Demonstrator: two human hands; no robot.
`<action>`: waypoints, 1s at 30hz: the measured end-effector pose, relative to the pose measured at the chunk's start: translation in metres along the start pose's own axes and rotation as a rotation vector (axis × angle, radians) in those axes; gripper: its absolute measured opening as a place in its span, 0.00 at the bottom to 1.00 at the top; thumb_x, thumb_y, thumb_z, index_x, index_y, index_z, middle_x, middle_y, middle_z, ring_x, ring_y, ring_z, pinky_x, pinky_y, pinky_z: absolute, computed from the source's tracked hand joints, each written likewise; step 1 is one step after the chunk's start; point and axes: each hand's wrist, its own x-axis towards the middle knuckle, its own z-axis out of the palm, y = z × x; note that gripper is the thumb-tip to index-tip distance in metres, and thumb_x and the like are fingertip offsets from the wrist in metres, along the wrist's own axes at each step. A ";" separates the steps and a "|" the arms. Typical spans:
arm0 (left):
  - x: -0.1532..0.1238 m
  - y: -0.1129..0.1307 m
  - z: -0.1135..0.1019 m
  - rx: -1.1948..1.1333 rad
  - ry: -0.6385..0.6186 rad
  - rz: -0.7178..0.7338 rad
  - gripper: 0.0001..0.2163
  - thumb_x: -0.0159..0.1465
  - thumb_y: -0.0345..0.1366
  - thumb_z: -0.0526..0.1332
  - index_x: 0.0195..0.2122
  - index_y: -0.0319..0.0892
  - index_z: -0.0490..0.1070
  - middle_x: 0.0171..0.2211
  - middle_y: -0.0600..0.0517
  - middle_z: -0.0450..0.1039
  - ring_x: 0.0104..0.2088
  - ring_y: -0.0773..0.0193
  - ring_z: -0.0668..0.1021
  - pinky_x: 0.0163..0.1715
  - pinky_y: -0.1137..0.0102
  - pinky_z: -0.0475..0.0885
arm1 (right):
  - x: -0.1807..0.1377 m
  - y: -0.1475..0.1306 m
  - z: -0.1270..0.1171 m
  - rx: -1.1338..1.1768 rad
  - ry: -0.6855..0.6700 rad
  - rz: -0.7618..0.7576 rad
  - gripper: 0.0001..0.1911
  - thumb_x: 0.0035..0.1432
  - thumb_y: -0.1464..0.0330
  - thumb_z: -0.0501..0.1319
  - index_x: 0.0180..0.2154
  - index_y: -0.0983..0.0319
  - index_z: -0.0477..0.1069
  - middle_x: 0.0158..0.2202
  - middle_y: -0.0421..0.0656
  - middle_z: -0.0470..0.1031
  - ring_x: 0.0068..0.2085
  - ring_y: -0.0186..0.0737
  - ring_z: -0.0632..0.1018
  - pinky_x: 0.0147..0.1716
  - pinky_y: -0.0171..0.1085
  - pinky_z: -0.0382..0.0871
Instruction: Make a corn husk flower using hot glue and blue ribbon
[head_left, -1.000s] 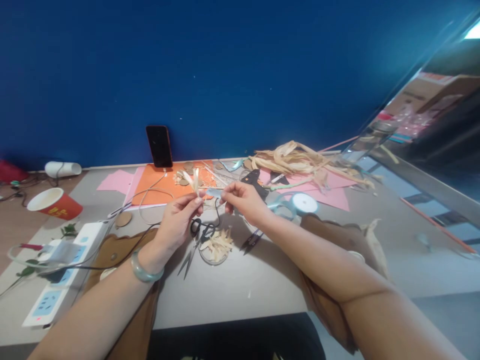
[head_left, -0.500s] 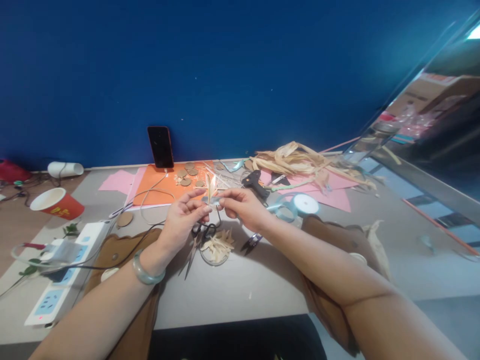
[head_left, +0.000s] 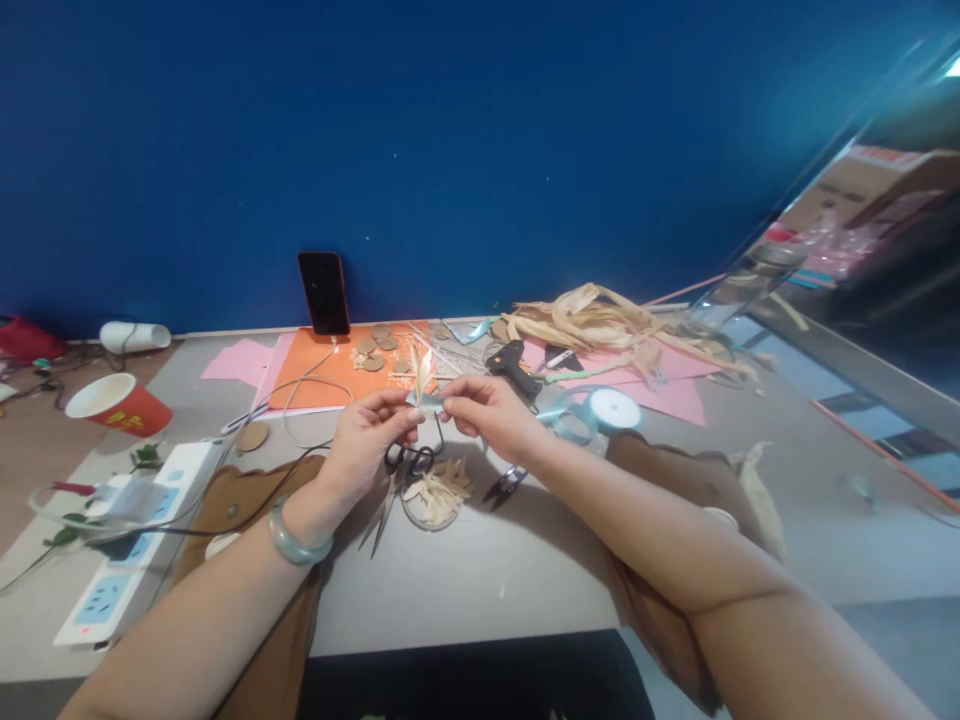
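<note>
My left hand [head_left: 375, 428] is closed in a pinch on the base of a small upright bundle of dried corn husk [head_left: 422, 370]. My right hand [head_left: 487, 412] is closed on the end of a light blue ribbon [head_left: 430, 403], which stretches across the bundle between both hands. A dark curved stem hangs below the fingers. Under my hands, a round dish [head_left: 429, 525] holds cut husk pieces [head_left: 437, 490]. Black-handled scissors [head_left: 384, 512] lie against its left side, and small thread snips [head_left: 504, 486] rest to its right.
A phone [head_left: 324, 293] leans on the blue wall. Behind my hands are a glue gun [head_left: 514, 370], a husk pile [head_left: 577, 318], a ribbon spool [head_left: 613, 408] and wooden discs [head_left: 373, 363]. At left stand a paper cup [head_left: 135, 408] and a power strip [head_left: 112, 595] with trailing cables.
The blue ribbon now shows more plainly, drawn across the husk bundle between my fingers. My hands stay nearly in place; the whole view has shifted slightly.
</note>
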 end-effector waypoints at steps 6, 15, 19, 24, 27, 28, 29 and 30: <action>0.001 -0.003 -0.002 -0.018 -0.020 -0.010 0.18 0.48 0.34 0.72 0.40 0.39 0.74 0.22 0.55 0.74 0.21 0.72 0.74 0.24 0.76 0.70 | -0.002 -0.005 0.001 -0.216 0.053 -0.064 0.05 0.49 0.70 0.61 0.30 0.64 0.73 0.21 0.37 0.72 0.18 0.25 0.63 0.17 0.29 0.57; 0.000 -0.003 -0.002 -0.021 -0.027 -0.012 0.19 0.47 0.35 0.72 0.41 0.39 0.75 0.22 0.55 0.74 0.21 0.72 0.74 0.24 0.75 0.69 | -0.004 -0.008 0.003 -0.294 0.090 -0.119 0.05 0.50 0.70 0.60 0.30 0.64 0.73 0.22 0.38 0.72 0.19 0.27 0.65 0.18 0.29 0.59; 0.000 -0.003 -0.001 -0.010 -0.004 -0.019 0.16 0.47 0.35 0.72 0.37 0.38 0.75 0.23 0.54 0.75 0.21 0.72 0.74 0.24 0.76 0.70 | -0.004 -0.008 0.003 -0.252 0.079 -0.085 0.04 0.49 0.70 0.60 0.29 0.64 0.72 0.21 0.37 0.72 0.18 0.26 0.63 0.17 0.29 0.58; 0.000 0.000 0.001 -0.006 -0.029 -0.018 0.14 0.48 0.35 0.71 0.36 0.37 0.76 0.21 0.55 0.72 0.21 0.73 0.72 0.23 0.76 0.68 | -0.004 -0.009 0.002 -0.233 0.077 -0.053 0.04 0.49 0.70 0.60 0.29 0.64 0.72 0.21 0.37 0.72 0.17 0.25 0.62 0.17 0.29 0.57; -0.001 0.001 0.002 -0.026 -0.037 -0.033 0.14 0.48 0.36 0.71 0.35 0.37 0.76 0.19 0.56 0.71 0.19 0.73 0.71 0.22 0.76 0.67 | -0.005 -0.009 0.002 -0.228 0.069 -0.054 0.04 0.48 0.69 0.60 0.29 0.64 0.72 0.21 0.37 0.72 0.17 0.25 0.63 0.17 0.28 0.57; -0.001 0.000 0.001 -0.031 -0.038 -0.040 0.13 0.48 0.36 0.71 0.35 0.38 0.75 0.19 0.56 0.71 0.19 0.73 0.71 0.22 0.77 0.66 | -0.005 -0.009 0.002 -0.225 0.065 -0.054 0.05 0.48 0.69 0.61 0.29 0.64 0.72 0.21 0.37 0.72 0.17 0.25 0.63 0.17 0.28 0.57; -0.001 0.000 0.001 -0.033 -0.038 -0.045 0.13 0.48 0.36 0.71 0.34 0.38 0.75 0.19 0.56 0.71 0.20 0.73 0.71 0.22 0.77 0.66 | -0.005 -0.009 0.002 -0.221 0.064 -0.055 0.05 0.48 0.69 0.61 0.29 0.64 0.72 0.21 0.37 0.72 0.17 0.25 0.63 0.17 0.28 0.57; 0.000 -0.001 0.000 -0.032 -0.037 -0.047 0.13 0.49 0.36 0.71 0.34 0.38 0.76 0.20 0.56 0.71 0.20 0.73 0.71 0.22 0.77 0.66 | -0.005 -0.009 0.002 -0.219 0.060 -0.055 0.05 0.48 0.69 0.61 0.29 0.64 0.72 0.22 0.37 0.72 0.18 0.25 0.63 0.17 0.28 0.58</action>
